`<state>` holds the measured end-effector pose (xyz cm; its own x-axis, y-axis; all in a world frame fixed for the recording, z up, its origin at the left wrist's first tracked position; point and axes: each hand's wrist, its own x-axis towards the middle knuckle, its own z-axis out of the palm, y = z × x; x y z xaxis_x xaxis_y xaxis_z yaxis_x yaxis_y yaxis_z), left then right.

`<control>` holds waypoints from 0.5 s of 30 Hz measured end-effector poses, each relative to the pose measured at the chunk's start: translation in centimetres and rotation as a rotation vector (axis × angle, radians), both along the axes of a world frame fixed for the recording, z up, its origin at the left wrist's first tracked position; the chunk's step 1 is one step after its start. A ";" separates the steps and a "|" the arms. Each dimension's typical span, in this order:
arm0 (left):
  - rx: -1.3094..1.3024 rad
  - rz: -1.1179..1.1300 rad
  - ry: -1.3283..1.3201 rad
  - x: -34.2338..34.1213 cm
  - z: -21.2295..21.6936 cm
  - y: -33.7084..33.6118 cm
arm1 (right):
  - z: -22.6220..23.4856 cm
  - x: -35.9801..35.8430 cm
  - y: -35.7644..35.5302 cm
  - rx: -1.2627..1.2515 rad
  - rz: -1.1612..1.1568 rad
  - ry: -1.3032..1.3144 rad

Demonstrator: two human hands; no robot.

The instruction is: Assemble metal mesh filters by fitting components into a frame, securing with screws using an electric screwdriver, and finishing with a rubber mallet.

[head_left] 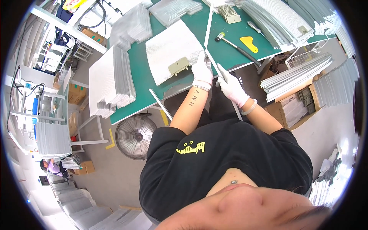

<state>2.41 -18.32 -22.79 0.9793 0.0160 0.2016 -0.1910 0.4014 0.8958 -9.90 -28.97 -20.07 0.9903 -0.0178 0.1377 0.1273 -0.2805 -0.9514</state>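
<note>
**Right hand [232,87] clasps a pale strip [213,64] at the table's [130,111] near edge**

Nearest of all, a black short-sleeved shirt [230,153], and out from it reach two forearms, both hands gloved in white. The right grip is narrow, fingers wrapped on that long strip, which slants from the near edge, just past the right hand, up toward the left hand [202,72]. And the left? It's right beside the strip's far part, fingers partly hidden, so I can't tell how its grip stands.

Down on the floor to the left, a round caged fan [137,136]; over on the right, a cardboard box [301,107] with pieces inside, and a bundle of pale lengths [297,76] just beyond.

Onto the green table now! At left, a thick stack of white panels [115,78]. Between that stack and the left hand lies a white textured panel [172,48], a beige clip-like piece [179,66] on its near part. Right of the strip, a mallet [241,51] slants with its handle toward the near edge, a yellow scraper [249,44] just beside it, and a screwdriver [253,27] a little farther.

Farther still, a beige ribbed part [229,14], with film-wrapped stacks [132,27] off to the far left.
</note>
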 end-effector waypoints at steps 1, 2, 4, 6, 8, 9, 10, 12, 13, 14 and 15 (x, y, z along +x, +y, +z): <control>-0.001 -0.006 -0.001 0.1 0.0 -0.2 | -0.3 0.1 -0.1 0.052 0.001 0.012; -0.087 -0.017 0.041 0.3 -0.2 0.0 | 0.3 -0.2 0.1 0.051 0.003 0.011; -0.173 -0.025 0.080 0.5 -0.5 0.3 | 1.7 -0.8 0.6 0.415 0.083 0.243; -0.201 0.014 0.131 0.3 -0.2 -0.1 | 1.5 -0.8 0.2 0.441 0.089 0.252; -0.213 -0.020 0.125 0.5 -0.1 0.0 | 1.6 -0.9 0.2 0.469 0.106 0.261; -0.224 -0.051 0.120 0.7 -0.1 0.3 | 1.9 -1.1 0.4 0.449 0.105 0.267; -0.224 -0.046 0.117 0.6 -0.2 0.6 | 2.0 -1.2 0.6 0.430 0.105 0.273; 0.179 -0.055 0.024 -0.4 1.2 0.3 | 1.8 -1.1 0.2 0.494 0.097 0.278; 0.178 -0.060 0.024 -0.7 2.1 -0.1 | 1.8 -1.1 0.0 0.558 0.100 0.283; -0.194 -0.093 0.199 -1.0 2.6 -0.4 | 2.1 -0.8 -0.1 0.557 0.102 0.281; -0.568 -0.124 0.371 -1.3 3.0 -0.6 | 2.5 -0.1 -0.4 0.550 0.124 0.271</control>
<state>1.12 -18.89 -19.81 0.9834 -0.0962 -0.1536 0.1648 0.8271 0.5374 -9.97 -29.33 -17.57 0.9880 0.1028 -0.1157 -0.1390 0.2608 -0.9553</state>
